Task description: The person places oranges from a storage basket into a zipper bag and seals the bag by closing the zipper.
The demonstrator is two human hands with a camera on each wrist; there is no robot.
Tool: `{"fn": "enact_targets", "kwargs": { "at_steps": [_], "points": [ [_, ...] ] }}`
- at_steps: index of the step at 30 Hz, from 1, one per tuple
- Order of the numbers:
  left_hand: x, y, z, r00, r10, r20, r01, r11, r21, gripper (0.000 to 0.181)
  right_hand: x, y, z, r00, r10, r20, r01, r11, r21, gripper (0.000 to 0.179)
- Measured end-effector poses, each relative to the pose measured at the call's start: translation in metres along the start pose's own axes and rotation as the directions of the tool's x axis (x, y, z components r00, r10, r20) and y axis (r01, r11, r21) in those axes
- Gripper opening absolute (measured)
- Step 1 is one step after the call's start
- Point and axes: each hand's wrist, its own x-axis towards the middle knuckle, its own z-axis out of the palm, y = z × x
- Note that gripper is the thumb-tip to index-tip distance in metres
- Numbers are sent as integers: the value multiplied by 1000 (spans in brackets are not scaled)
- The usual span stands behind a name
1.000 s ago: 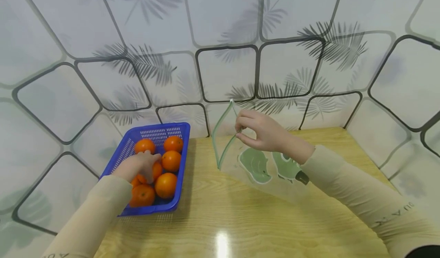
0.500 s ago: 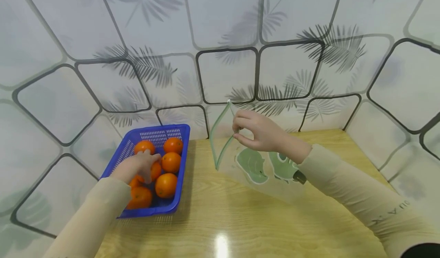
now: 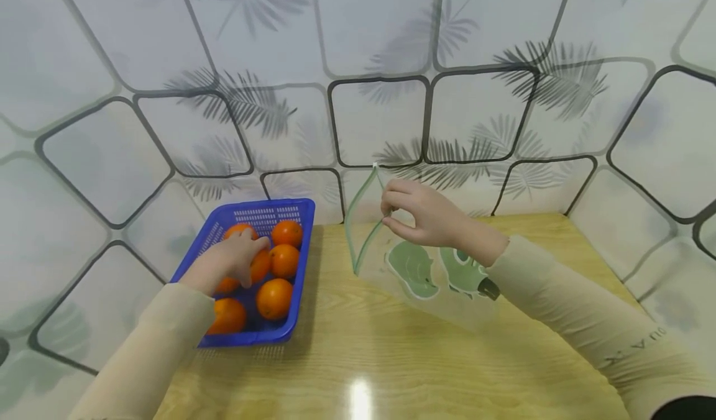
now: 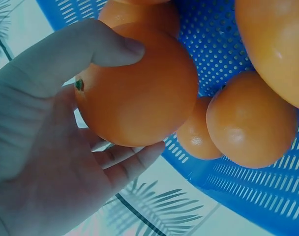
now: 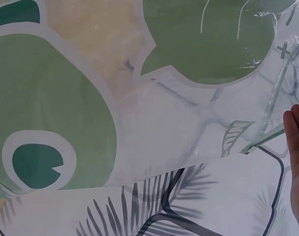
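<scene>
My left hand (image 3: pixel 226 260) is down in the blue plastic basket (image 3: pixel 254 338), at the left of the head view. In the left wrist view it grips an orange (image 4: pixel 139 98), thumb on top and fingers curled underneath. Other oranges (image 3: pixel 275 299) lie around it. My right hand (image 3: pixel 425 216) pinches the green zip edge of a clear zip bag (image 3: pixel 413 268) printed with green cartoon figures. The bag's mouth gapes toward the basket. Close up, the right wrist view shows the bag's printed film (image 5: pixel 208 44); only part of that hand appears at the right edge.
Basket and bag are on a light wood table (image 3: pixel 335 358). A patterned wall covering (image 3: pixel 375 122) with leaf shapes rises behind and on both sides. The table's front part lies between the two forearms.
My left hand has shifted slightly up and back within the basket, along with the orange it grips. My right hand keeps holding the bag's edge nearly still. The head view has shifted a little.
</scene>
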Motion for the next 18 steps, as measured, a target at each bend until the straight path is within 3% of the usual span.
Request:
{"fn": "enact_targets", "kwargs": {
  "at_steps": [10, 18],
  "points": [
    [-3, 4, -10, 989, 57, -135, -60, 998, -16, 93, 4, 0, 2, 1000, 5, 1, -5, 1000, -8, 8],
    [-10, 10, -17, 954, 101, -281, -108, 994, -10, 90, 6, -2, 4, 1000, 4, 4, -4, 1000, -12, 9]
  ]
}}
